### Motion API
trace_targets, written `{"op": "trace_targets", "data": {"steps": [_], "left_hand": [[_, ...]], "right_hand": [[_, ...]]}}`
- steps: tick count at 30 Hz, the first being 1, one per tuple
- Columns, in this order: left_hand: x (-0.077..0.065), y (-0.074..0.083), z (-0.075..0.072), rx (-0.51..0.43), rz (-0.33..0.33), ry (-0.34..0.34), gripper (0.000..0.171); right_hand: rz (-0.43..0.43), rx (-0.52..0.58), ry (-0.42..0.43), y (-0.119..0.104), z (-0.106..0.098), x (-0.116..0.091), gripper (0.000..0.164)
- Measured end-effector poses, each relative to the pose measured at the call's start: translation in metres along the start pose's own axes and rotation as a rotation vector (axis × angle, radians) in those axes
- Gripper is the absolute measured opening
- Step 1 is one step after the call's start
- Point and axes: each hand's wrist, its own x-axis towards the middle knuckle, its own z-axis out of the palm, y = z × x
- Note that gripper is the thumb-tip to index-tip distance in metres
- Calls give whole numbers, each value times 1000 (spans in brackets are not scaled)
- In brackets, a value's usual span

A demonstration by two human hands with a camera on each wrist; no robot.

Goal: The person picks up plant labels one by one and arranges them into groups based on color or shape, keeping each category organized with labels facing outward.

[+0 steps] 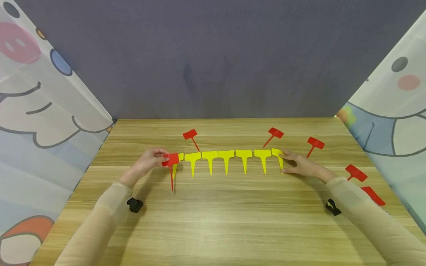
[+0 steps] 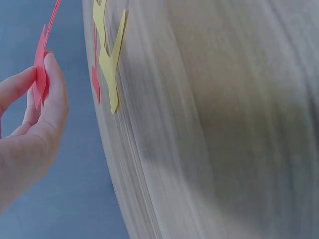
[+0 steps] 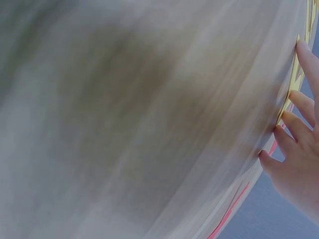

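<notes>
My left hand (image 1: 146, 164) pinches a red T-shaped plant label (image 1: 171, 159) by its head, between thumb and fingers. In the left wrist view the held label (image 2: 40, 82) is edge-on, raised off the table. Behind it, the leftmost yellow plant label (image 1: 181, 157) is partly hidden. Several yellow labels (image 1: 226, 154) lie in a row, stems toward me. At the row's right end, my right hand (image 1: 301, 165) rests spread fingers on the last yellow label (image 1: 277, 152), covering part of it. The right wrist view shows those fingertips (image 3: 295, 94) along that label's edge.
Behind the row lie two red labels, one at the left (image 1: 190, 134) and one at the right (image 1: 276, 132). Further red labels (image 1: 315, 143) lie along the right, one partly behind my right sleeve (image 1: 352, 199). A grey panel (image 1: 213, 74) stands behind the wooden table (image 1: 213, 221).
</notes>
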Motion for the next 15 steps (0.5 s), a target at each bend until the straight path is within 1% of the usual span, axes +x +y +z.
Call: {"op": "trace_targets", "data": {"steps": [6, 11, 15], "left_hand": [[-4, 0, 6, 8, 0, -19, 28], [-7, -3, 11, 6, 7, -61, 29], [-9, -5, 16, 7, -1, -97, 28]], "right_hand": [[0, 5, -3, 0, 0, 0, 73], [1, -2, -2, 0, 0, 0, 73], [-4, -7, 1, 0, 0, 0, 72]]}}
